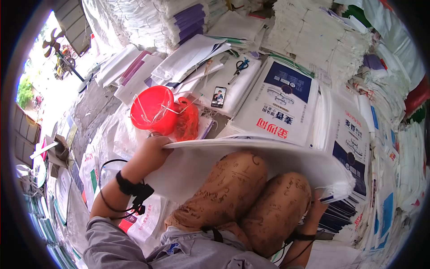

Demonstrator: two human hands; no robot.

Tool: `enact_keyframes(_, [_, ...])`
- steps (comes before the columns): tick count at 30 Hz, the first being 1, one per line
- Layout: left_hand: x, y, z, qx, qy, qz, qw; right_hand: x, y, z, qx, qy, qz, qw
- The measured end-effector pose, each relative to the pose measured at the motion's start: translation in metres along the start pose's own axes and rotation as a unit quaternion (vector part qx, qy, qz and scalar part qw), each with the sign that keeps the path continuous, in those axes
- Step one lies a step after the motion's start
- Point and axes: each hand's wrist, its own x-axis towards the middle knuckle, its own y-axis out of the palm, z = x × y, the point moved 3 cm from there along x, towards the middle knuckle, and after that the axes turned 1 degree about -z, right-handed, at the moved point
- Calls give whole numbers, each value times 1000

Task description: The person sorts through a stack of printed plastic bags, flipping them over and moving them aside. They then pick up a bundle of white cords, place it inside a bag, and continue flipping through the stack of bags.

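Note:
A white woven sheet or sack point(188, 168) stretches in front of my knees, seen nearly edge-on. My left hand point(154, 152) grips its left end, with the fingers partly hidden by it. At its right end, where the edge is frayed, is my right hand point(319, 201), its fingers mostly hidden behind my knee and the material. Just beyond my left hand stands a red bucket point(152, 107) with white strings over it, beside a red plastic bag point(187, 120). A stack of printed sacks point(282, 101) lies beyond the sheet.
A phone point(218, 97) and blue-handled scissors point(242, 66) rest on white sacks. Tall bundles of sacks point(318, 38) rise at the back. More printed sacks point(351, 139) are piled on the right. A fan point(53, 44) stands at the far left.

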Motion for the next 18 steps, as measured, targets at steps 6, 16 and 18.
enact_keyframes(6, [-1, 1, -12, -39, -11, -1, 999, -18, -5, 6, 48, 44, 9, 998])
enact_keyframes(16, [-22, -10, -20, 19, -55, 96, 994, 16, -21, -37, 40, 92, 105, 989])
enact_keyframes(18, [-26, -4, -13, 39, -65, 100, 992, 13, -19, -41, 39, 104, 110, 988])
